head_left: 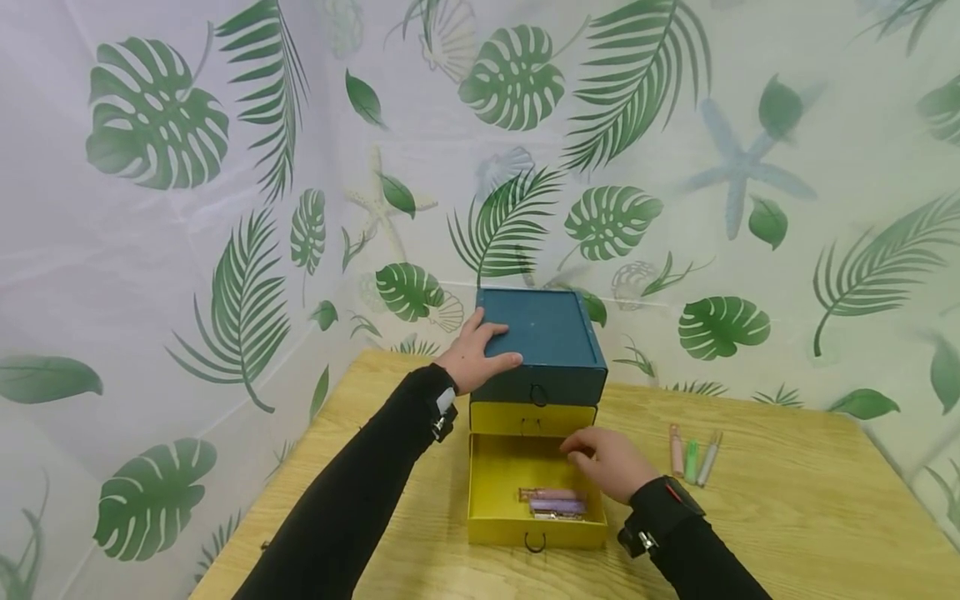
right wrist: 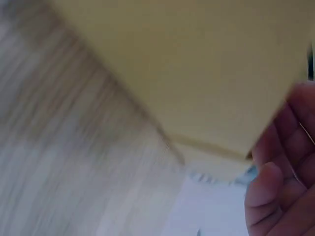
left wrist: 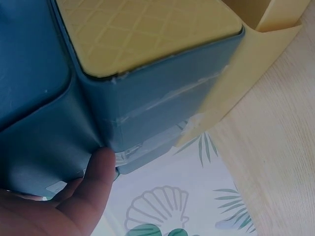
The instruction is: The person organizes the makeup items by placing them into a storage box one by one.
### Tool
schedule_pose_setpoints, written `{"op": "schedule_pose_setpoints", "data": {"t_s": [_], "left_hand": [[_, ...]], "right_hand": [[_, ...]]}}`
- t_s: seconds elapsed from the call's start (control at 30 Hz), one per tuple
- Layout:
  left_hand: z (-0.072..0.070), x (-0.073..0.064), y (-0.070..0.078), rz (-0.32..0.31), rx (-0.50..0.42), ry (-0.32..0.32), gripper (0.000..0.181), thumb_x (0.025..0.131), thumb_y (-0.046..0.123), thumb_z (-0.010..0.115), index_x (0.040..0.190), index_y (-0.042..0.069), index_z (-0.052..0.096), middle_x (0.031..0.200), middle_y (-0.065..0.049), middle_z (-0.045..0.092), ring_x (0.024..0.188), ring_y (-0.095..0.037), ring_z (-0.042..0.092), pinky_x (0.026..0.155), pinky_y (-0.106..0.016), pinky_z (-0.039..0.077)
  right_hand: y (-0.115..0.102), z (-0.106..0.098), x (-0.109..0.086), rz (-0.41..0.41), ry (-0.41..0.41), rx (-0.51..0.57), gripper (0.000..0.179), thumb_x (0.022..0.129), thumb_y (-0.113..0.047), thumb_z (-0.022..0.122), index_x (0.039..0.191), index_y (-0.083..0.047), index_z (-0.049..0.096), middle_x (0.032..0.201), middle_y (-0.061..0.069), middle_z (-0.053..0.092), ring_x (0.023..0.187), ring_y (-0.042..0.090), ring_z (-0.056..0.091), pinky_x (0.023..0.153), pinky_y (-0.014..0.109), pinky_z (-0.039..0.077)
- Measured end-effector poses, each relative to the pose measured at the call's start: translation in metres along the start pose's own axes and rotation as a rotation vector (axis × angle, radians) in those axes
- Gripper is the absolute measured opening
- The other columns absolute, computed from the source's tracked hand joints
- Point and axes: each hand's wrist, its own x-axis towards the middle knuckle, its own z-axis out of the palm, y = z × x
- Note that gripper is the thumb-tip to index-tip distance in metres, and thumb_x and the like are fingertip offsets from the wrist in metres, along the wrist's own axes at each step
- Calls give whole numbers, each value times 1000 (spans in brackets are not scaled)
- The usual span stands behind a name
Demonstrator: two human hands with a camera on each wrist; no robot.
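A small dark teal and yellow drawer box stands on the table, its bottom yellow drawer pulled out. My left hand rests on the box's top left edge, fingers spread. In the left wrist view, its thumb touches the teal side. My right hand hovers over the drawer's right wall with loosely bent fingers and nothing in them. Inside the drawer, near its front, lie a pink marker, a purple marker and a whitish one. A ring pull hangs on the drawer front.
Right of the box, a pink marker, a green marker and a grey marker lie side by side on the wooden table. A leaf-patterned sheet hangs behind and to the left. The middle drawer shows a yellow front.
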Motion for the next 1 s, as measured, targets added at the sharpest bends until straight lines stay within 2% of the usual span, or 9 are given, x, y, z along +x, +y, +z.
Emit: {"op": "schedule_pose_setpoints", "data": {"t_s": [0.33, 0.47, 0.5, 0.6, 0.67, 0.7, 0.8, 0.9, 1.0], "left_hand": [[-1, 2, 1, 7, -4, -4, 69, 101, 48, 61, 158, 16, 38, 170, -12, -5, 154, -36, 11, 122, -52, 32], [-1, 1, 1, 9, -5, -6, 68, 102, 48, 60, 158, 16, 38, 170, -11, -4, 154, -35, 10, 122, -52, 32], [-1, 1, 0, 7, -3, -6, 68, 102, 48, 60, 158, 17, 38, 170, -11, -4, 154, -35, 10, 122, -51, 32], [-2, 0, 0, 7, 2, -6, 68, 102, 48, 60, 158, 17, 38, 170, -11, -4, 154, -35, 10, 122, -51, 32], [-2, 0, 0, 9, 3, -7, 68, 102, 48, 60, 158, 17, 38, 170, -11, -4, 154, -35, 11, 122, -50, 33], [-2, 0, 0, 11, 3, -8, 68, 102, 47, 60, 158, 17, 38, 170, -11, -4, 154, -35, 11, 122, -50, 33], [-1, 0, -1, 16, 4, -11, 68, 102, 47, 60, 158, 16, 38, 170, -12, -4, 154, -35, 11, 122, -49, 33], [-1, 0, -1, 15, 7, -12, 68, 102, 47, 60, 158, 16, 38, 170, -11, -4, 154, -35, 11, 122, -47, 33], [-1, 0, -1, 8, 2, -13, 68, 102, 47, 60, 158, 17, 38, 170, -11, -5, 154, -34, 11, 122, -47, 32]], "right_hand": [[24, -14, -8, -30, 106, -24, 18, 103, -9, 59, 114, -8, 73, 110, 4, 67, 98, 25, 63, 88, 45, 57], [45, -18, -11, 61, 147, -63, 20, 100, -7, 60, 115, -3, 73, 113, 16, 66, 99, 35, 64, 108, 63, 42], [51, -19, -11, 101, 153, -79, 22, 100, -7, 60, 117, -2, 72, 116, 20, 64, 102, 40, 63, 107, 67, 40], [68, -27, -14, 227, 165, -136, 31, 97, -9, 58, 125, 3, 67, 127, 32, 54, 109, 51, 57, 99, 69, 43], [79, -31, -18, 297, 156, -151, 38, 97, -10, 55, 130, 7, 62, 133, 38, 46, 111, 54, 53, 77, 56, 52], [84, -33, -20, 321, 151, -165, 40, 97, -10, 54, 131, 8, 61, 136, 40, 45, 114, 56, 51, 74, 55, 53], [96, -36, -25, 350, 129, -199, 42, 97, -10, 52, 132, 12, 59, 137, 42, 46, 116, 58, 50, 76, 54, 54], [101, -38, -27, 358, 88, -223, 43, 98, -12, 53, 131, 14, 59, 132, 44, 50, 117, 61, 49, 88, 66, 53], [101, -39, -28, 367, 39, -234, 44, 100, -14, 54, 134, 13, 56, 129, 44, 50, 113, 61, 50, 86, 68, 53]]}}
